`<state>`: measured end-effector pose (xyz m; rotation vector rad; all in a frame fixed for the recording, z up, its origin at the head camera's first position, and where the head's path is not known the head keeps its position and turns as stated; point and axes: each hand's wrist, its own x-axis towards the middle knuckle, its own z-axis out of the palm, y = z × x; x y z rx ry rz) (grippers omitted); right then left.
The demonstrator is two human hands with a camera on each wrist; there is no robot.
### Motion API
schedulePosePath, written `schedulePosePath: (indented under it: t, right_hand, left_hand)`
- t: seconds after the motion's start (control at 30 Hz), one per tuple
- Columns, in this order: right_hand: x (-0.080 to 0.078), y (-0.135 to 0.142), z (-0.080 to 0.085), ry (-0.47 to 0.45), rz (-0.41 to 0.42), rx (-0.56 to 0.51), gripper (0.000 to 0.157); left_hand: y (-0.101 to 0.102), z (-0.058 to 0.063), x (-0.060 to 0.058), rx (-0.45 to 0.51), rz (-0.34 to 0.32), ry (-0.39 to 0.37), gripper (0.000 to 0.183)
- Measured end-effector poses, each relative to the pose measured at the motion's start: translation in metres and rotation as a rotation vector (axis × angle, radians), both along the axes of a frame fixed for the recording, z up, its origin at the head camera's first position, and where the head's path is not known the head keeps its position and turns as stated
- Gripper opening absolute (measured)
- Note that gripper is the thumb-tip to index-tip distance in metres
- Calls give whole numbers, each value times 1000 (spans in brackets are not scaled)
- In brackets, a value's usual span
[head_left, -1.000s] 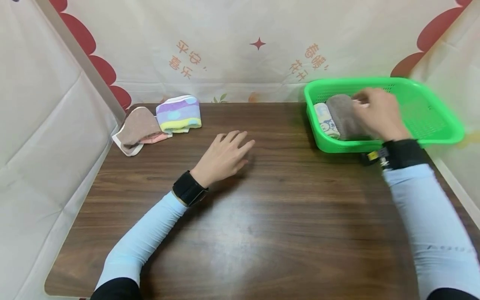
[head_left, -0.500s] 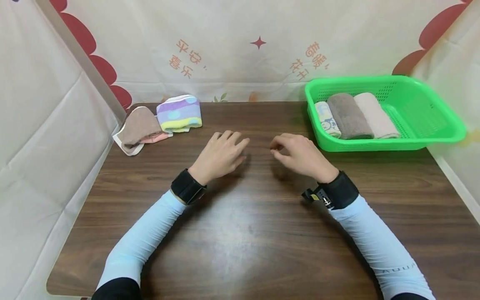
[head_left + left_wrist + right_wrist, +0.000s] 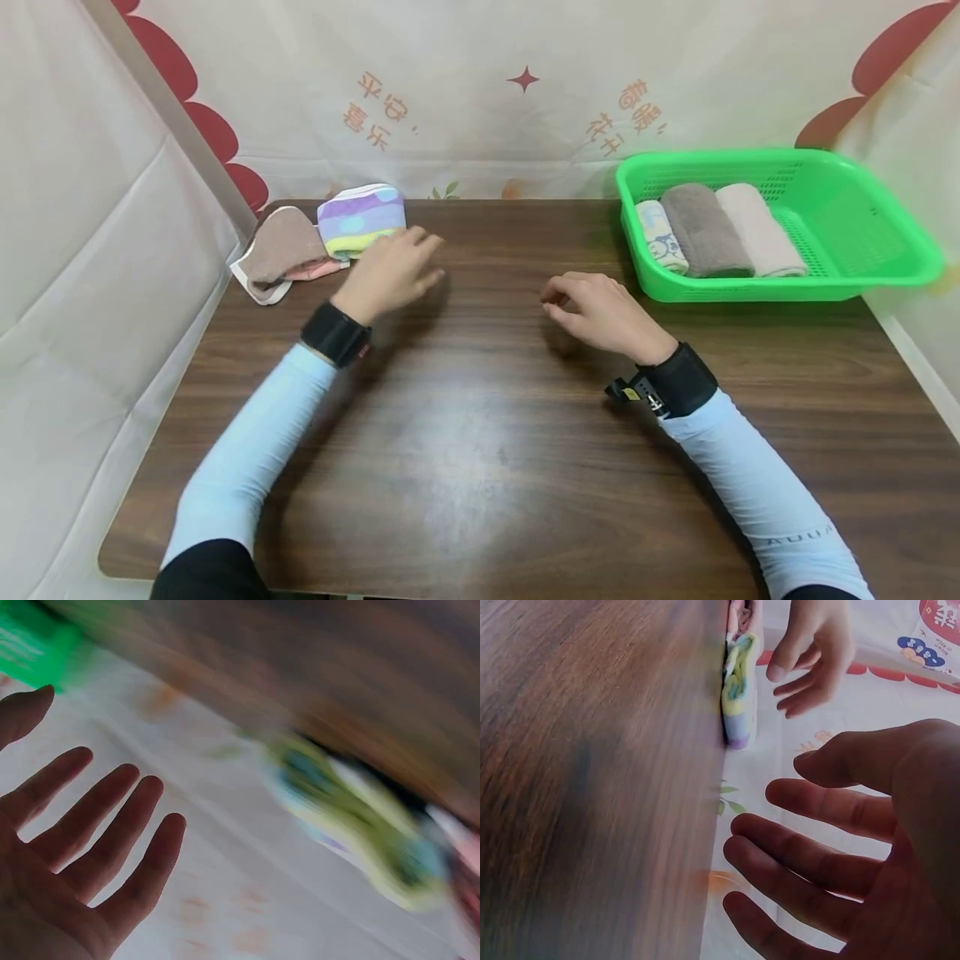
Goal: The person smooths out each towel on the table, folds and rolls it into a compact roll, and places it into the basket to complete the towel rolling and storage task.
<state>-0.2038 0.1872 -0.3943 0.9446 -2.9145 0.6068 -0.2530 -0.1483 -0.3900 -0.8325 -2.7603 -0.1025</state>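
My left hand [image 3: 390,275] is over the table at the near right corner of a folded striped towel [image 3: 360,218], purple, white and yellow with blue dots. Its fingers are spread and hold nothing in the left wrist view, where the towel is blurred. Left of that towel lies a crumpled brown cloth [image 3: 281,246] with white edging, a pink cloth [image 3: 318,268] showing from under it. My right hand [image 3: 603,312] hovers above the middle of the table, fingers loosely bent around nothing. In the right wrist view its fingers [image 3: 802,862] are relaxed and apart.
A green plastic basket [image 3: 870,242] stands at the back right of the brown table [image 3: 480,433]. Inside, side by side, lie a small patterned towel [image 3: 662,239], a grey towel [image 3: 705,233] and a pale pink towel [image 3: 761,233]. White printed sheeting [image 3: 465,100] walls the back and sides.
My right hand has left the pale pink towel in the basket and come back to mid-table, staying there since. My left hand has moved left and back, up to the striped towel.
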Motion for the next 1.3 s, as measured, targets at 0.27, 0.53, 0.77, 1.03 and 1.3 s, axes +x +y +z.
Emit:
schedulePosePath:
  t: [0.27, 0.53, 0.77, 1.03, 1.3]
  right_hand:
    - [-2, 2, -2, -48, -2, 26, 20]
    - [1, -1, -10, -77, -6, 31, 22]
    - [2, -2, -9, -66, -11, 28, 21]
    - [-1, 0, -6, -73, 3, 30, 22]
    - [-5, 6, -7, -78, -1, 17, 22]
  left_hand:
    - [-83, 9, -71, 7, 274, -204, 54]
    - [-112, -3, -112, 11, 350, -466, 74]
    - [-106, -8, -113, 110, 365, -330, 38]
    - [-97, 4, -94, 192, 330, -138, 18]
    - [-58, 60, -63, 295, 156, 64, 15]
